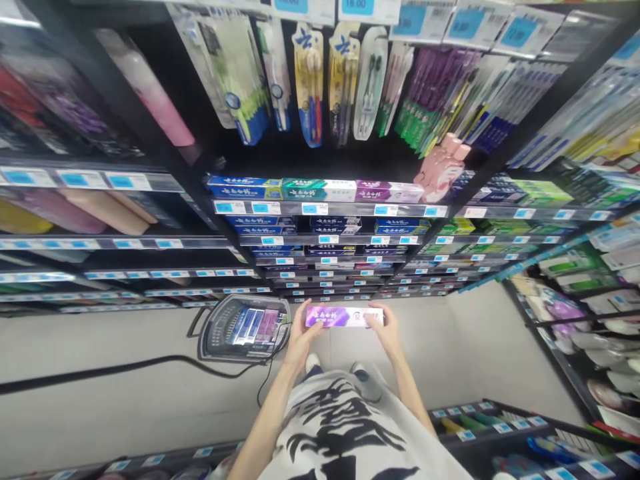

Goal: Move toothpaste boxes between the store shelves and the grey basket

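Observation:
A long purple-and-white toothpaste box is held level in front of my body, its printed face turned up. My left hand grips its left end, thumb along the lower edge. Around the right end close the fingers of my right hand, thumb on the front face. To the left on the floor, a grey shopping basket contains several blue, white and purple boxes. Ahead, similar toothpaste boxes lie in a row on the shelf, in blue, green and purple.
Packaged toothbrushes hang above the shelf row. A pink pouch-like pack stands at the row's right end. A black cable runs from the left toward the basket. More shelving stands at the right and behind me.

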A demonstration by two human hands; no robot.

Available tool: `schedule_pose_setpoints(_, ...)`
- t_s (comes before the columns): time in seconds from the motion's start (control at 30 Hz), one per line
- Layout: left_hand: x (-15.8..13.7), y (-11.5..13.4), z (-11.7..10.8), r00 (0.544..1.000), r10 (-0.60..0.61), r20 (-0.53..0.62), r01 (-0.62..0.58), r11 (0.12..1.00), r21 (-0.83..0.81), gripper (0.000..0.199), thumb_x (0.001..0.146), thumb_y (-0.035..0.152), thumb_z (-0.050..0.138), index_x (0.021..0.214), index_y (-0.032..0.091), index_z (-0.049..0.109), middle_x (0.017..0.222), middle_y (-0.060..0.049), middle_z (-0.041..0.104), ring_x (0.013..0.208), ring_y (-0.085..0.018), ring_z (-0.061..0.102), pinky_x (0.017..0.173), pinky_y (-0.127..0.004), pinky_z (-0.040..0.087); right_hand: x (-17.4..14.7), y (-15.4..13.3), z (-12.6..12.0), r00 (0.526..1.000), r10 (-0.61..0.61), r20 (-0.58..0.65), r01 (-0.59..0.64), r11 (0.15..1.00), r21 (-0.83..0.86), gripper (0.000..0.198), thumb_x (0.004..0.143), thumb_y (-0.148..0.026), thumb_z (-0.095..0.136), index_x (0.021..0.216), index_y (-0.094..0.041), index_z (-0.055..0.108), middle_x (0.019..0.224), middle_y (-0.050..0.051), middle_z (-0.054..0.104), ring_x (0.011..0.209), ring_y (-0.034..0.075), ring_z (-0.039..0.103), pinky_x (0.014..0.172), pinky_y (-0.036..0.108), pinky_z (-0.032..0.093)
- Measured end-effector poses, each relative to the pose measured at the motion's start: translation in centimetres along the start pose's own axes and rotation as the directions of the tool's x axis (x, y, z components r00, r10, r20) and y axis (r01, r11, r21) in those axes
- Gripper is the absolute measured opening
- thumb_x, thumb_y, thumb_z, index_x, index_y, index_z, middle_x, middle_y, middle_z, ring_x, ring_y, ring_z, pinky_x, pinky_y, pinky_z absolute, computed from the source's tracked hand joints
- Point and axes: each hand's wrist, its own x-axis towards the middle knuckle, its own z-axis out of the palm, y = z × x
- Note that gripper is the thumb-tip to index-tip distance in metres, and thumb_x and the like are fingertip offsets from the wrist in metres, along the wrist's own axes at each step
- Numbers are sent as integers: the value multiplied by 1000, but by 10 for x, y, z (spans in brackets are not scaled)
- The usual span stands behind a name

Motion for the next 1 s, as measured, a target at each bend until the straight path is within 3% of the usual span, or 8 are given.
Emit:
schedule_pose_setpoints(0.13, 10, -1, 13, 995, 97, 10, -96, 960, 261, 73, 74, 36, 85, 137, 24, 49, 132, -12, 65, 117, -25, 65, 102, -39, 52, 0, -8, -23, 988, -100, 114, 118, 979, -167, 59, 63, -39, 89, 115, -21, 68, 121, 10, 70, 105, 26, 67, 90, 38, 56)
schedule_pose_setpoints(0.27, 9, -5, 32, 979, 195, 60, -202, 887, 415, 74, 68, 33, 89, 132, 24, 54, 118, -8, 70, 108, -26, 68, 100, -41, 51, -2, -17, -49, 940, -294, 172, 335, 888, -313, 43, 68, -35, 87, 106, -22, 72, 112, 9, 71, 106, 25, 67, 94, 39, 54)
schedule_pose_setpoints(0.43, -1, 0, 66, 853, 411, 321, -514, 769, 380, 34, 70, 27, 86, 101, 22, 73, 99, -10, 74, 103, -29, 69, 93, -44, 54, -4, -31, -80, 723, -681, 112, 663, 640, -388, 30, 78, -10, 63, 104, -23, 72, 103, 8, 72, 103, 24, 67, 89, 43, 56)
schedule_pose_setpoints(0.53, -9, 5, 95, 751, 508, 422, -652, 675, 346, 17, 73, 24, 82, 89, 24, 78, 85, -9, 75, 97, -29, 68, 88, -48, 57, -5, -36, -97, 585, -811, 20, 734, 518, -439, 38, 74, -4, 56, 103, -23, 71, 101, 8, 73, 107, 26, 66, 90, 48, 55)
schedule_pose_setpoints(0.6, -14, 6, 115, 729, 517, 450, -670, 673, 313, 14, 74, 23, 81, 87, 25, 79, 78, -8, 74, 92, -28, 68, 89, -52, 58, -6, -35, -111, 549, -836, -22, 745, 500, -442, 40, 74, -3, 56, 104, -24, 70, 102, 8, 73, 109, 26, 66, 91, 49, 55)
schedule_pose_setpoints(0.7, -19, 2, 138, 762, 481, 432, -607, 764, 219, 12, 74, 24, 81, 86, 24, 78, 80, -8, 72, 88, -26, 67, 94, -54, 56, -6, -29, -136, 593, -805, -9, 726, 539, -427, 35, 75, -5, 63, 104, -24, 70, 102, 7, 74, 105, 26, 67, 95, 50, 52)
schedule_pose_setpoints(0.87, -21, -14, 166, 928, 236, 287, -266, 962, 67, 41, 68, 26, 80, 109, 20, 75, 113, -12, 72, 103, -29, 65, 91, -41, 54, -21, -23, -181, 905, -337, 261, 421, 803, -421, 28, 65, -28, 86, 88, -21, 74, 81, 3, 72, 74, 21, 64, 75, 36, 53)
schedule_pose_setpoints(1.0, -31, -29, 187, 987, -67, 143, 56, 995, 80, 47, 73, 29, 79, 119, 22, 70, 132, -12, 66, 109, -28, 63, 75, -29, 53, -37, -24, -200, 914, 32, 405, 112, 939, -325, 31, 75, -41, 78, 95, -18, 76, 79, 4, 71, 73, 21, 64, 69, 31, 51)
